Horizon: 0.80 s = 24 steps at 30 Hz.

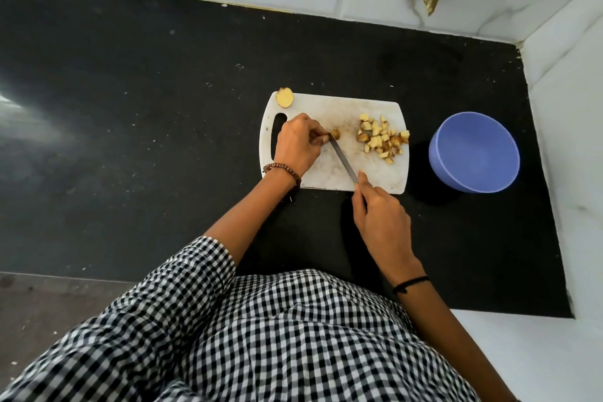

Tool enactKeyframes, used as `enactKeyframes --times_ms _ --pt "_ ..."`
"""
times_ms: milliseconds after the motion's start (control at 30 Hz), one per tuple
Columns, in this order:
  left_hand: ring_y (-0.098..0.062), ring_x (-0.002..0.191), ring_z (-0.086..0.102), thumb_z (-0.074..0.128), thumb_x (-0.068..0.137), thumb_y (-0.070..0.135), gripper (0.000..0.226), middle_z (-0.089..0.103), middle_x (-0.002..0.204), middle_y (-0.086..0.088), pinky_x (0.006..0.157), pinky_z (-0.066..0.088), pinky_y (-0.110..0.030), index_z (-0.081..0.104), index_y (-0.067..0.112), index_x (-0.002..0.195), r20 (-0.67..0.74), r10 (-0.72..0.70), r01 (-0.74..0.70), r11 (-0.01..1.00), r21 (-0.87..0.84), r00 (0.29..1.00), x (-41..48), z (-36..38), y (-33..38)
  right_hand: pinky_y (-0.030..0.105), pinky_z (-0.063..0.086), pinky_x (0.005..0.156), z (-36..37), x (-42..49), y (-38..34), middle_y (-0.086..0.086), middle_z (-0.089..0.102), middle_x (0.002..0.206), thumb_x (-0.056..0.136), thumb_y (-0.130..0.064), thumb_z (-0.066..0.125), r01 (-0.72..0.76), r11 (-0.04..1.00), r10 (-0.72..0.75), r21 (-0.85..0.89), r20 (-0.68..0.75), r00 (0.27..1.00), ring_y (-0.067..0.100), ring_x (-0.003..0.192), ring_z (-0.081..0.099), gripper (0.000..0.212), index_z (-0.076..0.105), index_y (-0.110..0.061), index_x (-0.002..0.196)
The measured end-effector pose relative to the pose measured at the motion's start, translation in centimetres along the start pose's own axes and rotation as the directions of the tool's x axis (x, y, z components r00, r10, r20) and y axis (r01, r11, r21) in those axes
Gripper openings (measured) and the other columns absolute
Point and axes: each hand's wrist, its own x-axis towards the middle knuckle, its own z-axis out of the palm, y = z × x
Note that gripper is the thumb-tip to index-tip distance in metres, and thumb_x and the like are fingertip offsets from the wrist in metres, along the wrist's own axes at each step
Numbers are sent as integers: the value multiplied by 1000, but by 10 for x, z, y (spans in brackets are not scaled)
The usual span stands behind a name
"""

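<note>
White cutting board (329, 108) sits centre-right of the frame on a black counter (130, 108). Left hand (298, 143) rests over the board's left side, its fingers curled and the tips pinching a small brown-skinned piece (335, 134) against the board. Right hand (381, 222), lower centre-right, is closed around the handle of a knife (344, 160), with one finger laid forward toward the blade; the handle is hidden under the hand. The blade slants up-left, its tip just beside the pinched piece. Heap of diced pieces (381, 139) lies on the board's right side. A cut end piece (285, 97) rests on the board's upper-left corner. A blue bowl (474, 152) stands near the board, to its right.
</note>
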Motion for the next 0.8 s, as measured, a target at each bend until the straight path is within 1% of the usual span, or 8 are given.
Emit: enactKeyframes --times_ms 167,300,367,467,567,633,733,800 --pt "-13 78 62 74 82 12 6 64 92 -4 73 55 -25 75 10 88 19 10 -10 1000 22 1000 0 -1 2 40 54 54 6 13 -6 7 64 81 105 -32 42 33 999 -33 4 -37 999 25 67 63 44 53 -12 142" --pt "-15 78 62 74 82 13 5 63 91 -5 73 54 -26 74 10 86 18 8 -8 1000 23 1000 -1 0 2 44 55 56 9 28 -10 7 64 82 105 -33 41 36 999 -36 5 -41 998 26 70 64 44 53 -14 142" --pt "-14 78 62 73 82 13 5 63 92 -5 73 54 -24 73 10 86 12 -8 8 1000 -6 1000 -2 0 1 44 56 59 10 26 -10 7 65 84 106 -33 41 20 999 -18 29 -51 999 25 72 64 44 52 -13 143" --pt "-11 78 61 72 84 14 6 63 94 -3 74 53 -19 72 10 89 13 -30 30 999 -42 999 -3 1 -1 44 57 65 9 17 -4 7 66 88 106 -33 40 -39 994 48 100 -92 995 24 76 65 44 52 -12 142" --pt "-10 79 60 71 85 17 8 62 96 -2 74 51 -16 72 11 92 12 -32 32 998 -49 999 -3 3 0 43 59 69 5 12 3 6 69 94 106 -34 40 -63 982 89 176 -146 985 21 79 66 40 56 -12 135" --pt "-9 80 59 70 86 18 9 61 96 -1 74 51 -18 72 12 92 7 -25 25 998 -50 1000 -4 6 3 43 58 67 3 13 4 5 68 94 106 -35 40 -58 978 90 198 -156 984 20 78 65 37 58 -13 130" --pt "-12 89 57 67 88 15 11 61 100 -1 78 51 -23 73 13 97 23 8 -8 1000 -24 1000 -5 11 9 40 55 62 5 16 -3 2 65 88 106 -33 40 -27 980 57 198 -149 987 18 74 62 32 60 -13 122" --pt "-12 91 57 63 90 10 15 60 103 -2 80 50 -19 73 11 101 28 11 -10 999 -34 1000 -3 10 9 38 52 58 7 19 -9 2 63 84 106 -32 40 -7 983 32 185 -134 990 18 71 60 29 60 -14 118"
